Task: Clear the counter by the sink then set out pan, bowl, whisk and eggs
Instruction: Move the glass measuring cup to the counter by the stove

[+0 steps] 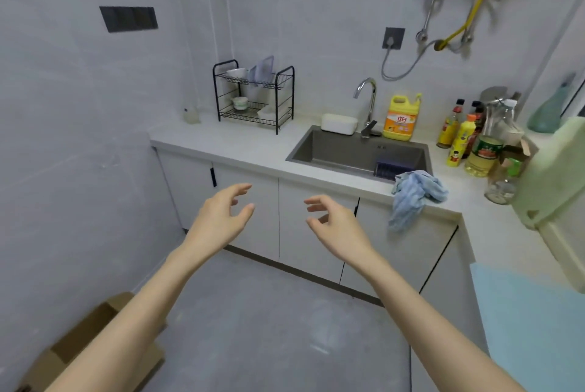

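Low in mid-frame, the left hand (221, 220) and right hand (337, 225) hover before the cabinet doors (297, 252), fingers loosely curled, holding nothing. Right of centre, a blue cloth (414, 198) drapes over the counter (240, 147) edge beside the sink (332, 151); a bowl (239, 103) sits in the rack (277, 106) above centre

Both arms outstretched, left hand (221, 217) and right hand (335, 223) loosely curled, empty.

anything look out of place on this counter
Yes: the blue cloth lies crumpled on the counter edge at the sink's front right corner, half hanging down over the cabinet front.
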The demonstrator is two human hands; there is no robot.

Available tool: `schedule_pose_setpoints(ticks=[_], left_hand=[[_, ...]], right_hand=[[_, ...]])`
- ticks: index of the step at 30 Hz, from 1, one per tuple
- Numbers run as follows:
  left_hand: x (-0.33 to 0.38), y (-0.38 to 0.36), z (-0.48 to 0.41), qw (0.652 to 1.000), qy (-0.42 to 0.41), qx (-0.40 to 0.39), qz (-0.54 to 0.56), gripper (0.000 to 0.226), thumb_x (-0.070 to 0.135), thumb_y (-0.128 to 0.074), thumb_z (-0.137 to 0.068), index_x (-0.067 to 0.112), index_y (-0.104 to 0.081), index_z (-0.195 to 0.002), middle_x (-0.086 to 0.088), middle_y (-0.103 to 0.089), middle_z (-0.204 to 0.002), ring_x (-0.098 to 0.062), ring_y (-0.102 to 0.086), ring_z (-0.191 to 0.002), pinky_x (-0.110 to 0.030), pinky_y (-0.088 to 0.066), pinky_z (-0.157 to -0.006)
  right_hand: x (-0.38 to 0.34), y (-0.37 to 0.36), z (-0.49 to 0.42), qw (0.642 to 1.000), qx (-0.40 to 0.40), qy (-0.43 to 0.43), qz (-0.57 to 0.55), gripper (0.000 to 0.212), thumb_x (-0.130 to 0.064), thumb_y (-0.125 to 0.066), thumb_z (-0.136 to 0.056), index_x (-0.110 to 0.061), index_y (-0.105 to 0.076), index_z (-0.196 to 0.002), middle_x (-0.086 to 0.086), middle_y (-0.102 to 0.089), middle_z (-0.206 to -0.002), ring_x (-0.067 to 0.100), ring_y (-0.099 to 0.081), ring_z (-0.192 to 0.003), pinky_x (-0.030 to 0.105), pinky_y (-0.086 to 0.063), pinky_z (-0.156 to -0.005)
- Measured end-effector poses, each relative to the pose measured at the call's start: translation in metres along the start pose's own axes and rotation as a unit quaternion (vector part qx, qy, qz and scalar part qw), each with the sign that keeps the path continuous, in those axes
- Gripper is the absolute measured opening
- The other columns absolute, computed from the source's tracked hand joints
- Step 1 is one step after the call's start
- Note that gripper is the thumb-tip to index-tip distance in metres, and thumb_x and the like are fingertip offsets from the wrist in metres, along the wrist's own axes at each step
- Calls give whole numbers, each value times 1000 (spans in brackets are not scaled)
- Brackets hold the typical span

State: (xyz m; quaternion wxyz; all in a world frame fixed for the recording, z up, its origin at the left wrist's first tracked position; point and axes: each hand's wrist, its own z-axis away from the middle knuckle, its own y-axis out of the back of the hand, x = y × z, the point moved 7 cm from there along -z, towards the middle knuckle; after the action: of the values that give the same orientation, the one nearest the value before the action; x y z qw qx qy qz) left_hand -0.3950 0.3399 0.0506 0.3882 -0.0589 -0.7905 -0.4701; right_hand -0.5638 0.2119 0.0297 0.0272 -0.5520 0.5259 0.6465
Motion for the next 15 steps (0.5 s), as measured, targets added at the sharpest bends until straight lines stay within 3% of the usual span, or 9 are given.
schedule_pose_setpoints(ticks=[6, 15], left_hand=[[-38, 9, -91, 998, 51, 44, 0, 44, 30, -55, -93, 24, -47, -136, 6, -51, -137, -13, -52, -119, -32, -44, -99], [-126, 26, -187, 992, 101, 78, -8, 45, 29, -55, -93, 24, -45, -137, 6, -51, -136, -14, -52, -119, -30, -45, -96]], right_hand=[[-5, -15, -117, 997, -52, 53, 20, 35, -21, -52, -92, -29, -51, -126, -9, -58, -125, 12, -58, -100, 29, -49, -87], [-17, -80, -257, 991, -96, 90, -1, 36, -19, -55, -91, -27, -53, -126, -10, -59, -123, 12, -59, -97, 22, -43, -82]])
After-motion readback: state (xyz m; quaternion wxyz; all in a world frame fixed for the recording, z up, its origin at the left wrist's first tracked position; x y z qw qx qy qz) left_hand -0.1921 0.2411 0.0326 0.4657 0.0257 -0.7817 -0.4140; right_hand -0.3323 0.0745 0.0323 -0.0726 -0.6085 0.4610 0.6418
